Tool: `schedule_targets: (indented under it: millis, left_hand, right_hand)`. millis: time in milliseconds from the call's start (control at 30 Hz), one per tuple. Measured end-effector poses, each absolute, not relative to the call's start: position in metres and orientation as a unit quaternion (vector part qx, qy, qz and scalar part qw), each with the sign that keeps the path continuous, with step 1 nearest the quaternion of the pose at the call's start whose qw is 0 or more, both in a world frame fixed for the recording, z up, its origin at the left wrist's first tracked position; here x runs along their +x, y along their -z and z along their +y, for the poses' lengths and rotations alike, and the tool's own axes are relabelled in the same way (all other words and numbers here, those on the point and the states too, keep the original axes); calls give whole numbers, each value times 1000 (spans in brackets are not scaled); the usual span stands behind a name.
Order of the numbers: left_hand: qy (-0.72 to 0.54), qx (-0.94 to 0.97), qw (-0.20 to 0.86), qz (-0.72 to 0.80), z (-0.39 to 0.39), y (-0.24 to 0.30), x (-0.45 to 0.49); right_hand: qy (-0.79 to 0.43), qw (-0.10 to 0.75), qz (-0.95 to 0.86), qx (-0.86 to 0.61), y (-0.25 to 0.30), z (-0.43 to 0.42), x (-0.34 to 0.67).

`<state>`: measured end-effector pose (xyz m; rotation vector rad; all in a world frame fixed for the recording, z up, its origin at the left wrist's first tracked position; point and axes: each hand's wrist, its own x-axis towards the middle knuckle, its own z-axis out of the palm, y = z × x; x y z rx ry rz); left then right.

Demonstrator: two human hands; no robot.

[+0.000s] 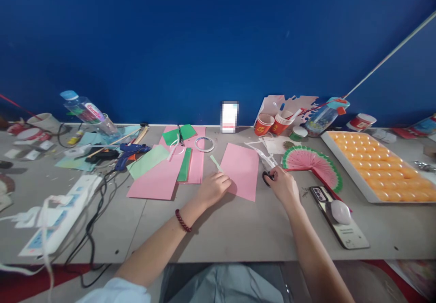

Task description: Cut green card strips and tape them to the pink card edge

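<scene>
A pink sheet of paper (241,169) lies on the table between my hands. My left hand (214,187) rests at its lower left edge, fingers curled and closed on that edge; the fingertips are partly hidden. Just beyond those knuckles a thin light green paper strip (215,163) sticks out. To the right of the sheet, my right hand (284,185) is closed on the black handles of a pair of scissors (267,178). White strips (267,155) lie just beyond it, close to the pink and green pleated paper fan (311,162).
Left stand a glue gun (131,154), a power strip (64,216) with cables, more pink paper (155,185) and a tape roll (205,144). Right are red paper cups (264,124), a phone (340,221) and a tray of orange balls (381,169). A blue wall (204,44) rises behind.
</scene>
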<state>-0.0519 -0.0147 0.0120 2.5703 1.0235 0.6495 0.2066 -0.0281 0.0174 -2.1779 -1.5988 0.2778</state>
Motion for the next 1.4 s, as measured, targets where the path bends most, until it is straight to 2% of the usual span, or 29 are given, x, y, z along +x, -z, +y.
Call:
schedule_targets:
  millis: [100, 200, 300, 333, 400, 467, 533, 700, 833, 967, 1200, 1400]
  left_hand:
    - [-348, 805, 261, 404, -20, -19, -51]
    - [-454, 617, 467, 442, -22, -28, -54]
    - [-503, 430, 612, 432, -18, -34, -58]
    - [-514, 388, 635, 427, -16, -36, -59]
    - [-526, 331, 662, 419, -14, -37, -60]
    - [-529, 303, 676, 415, -14, -38, -58]
    - [-529, 293, 678, 418, -14, -39, -57]
    - [-556, 298, 622, 465, -12, -35, -59]
    - [-555, 363, 564, 492, -8, -30, -64]
    - [-529, 436, 544, 483, -9, -29, -65]
    - [-436, 558, 562, 427, -13, -31, -63]
    - [-394, 609, 517, 454, -12, -21, -66]
  right_hand:
    - [-125, 225, -582, -772, -16, -27, 208]
    - [-125, 240, -589, -761, -18, -28, 205]
    - [-126, 313, -604, -722, -26, -31, 192]
    - [-156, 349, -615, -690, -30, -33, 185]
    - [-302, 397, -639, -586, -38, -40, 168]
    - [-429, 391, -656, -482, -43, -47, 149]
    - [-496, 370, -654, -436, -43, -53, 134]
    - [-622, 348, -526, -463, -28, -53, 126]
    - [-623, 401, -472, -478, -19, -42, 143]
    - [-617, 413, -447, -499, -18, -37, 154]
    - [-630, 329, -480, -514, -22, -42, 155]
    - [-620, 298, -489, -537, -25, -42, 158]
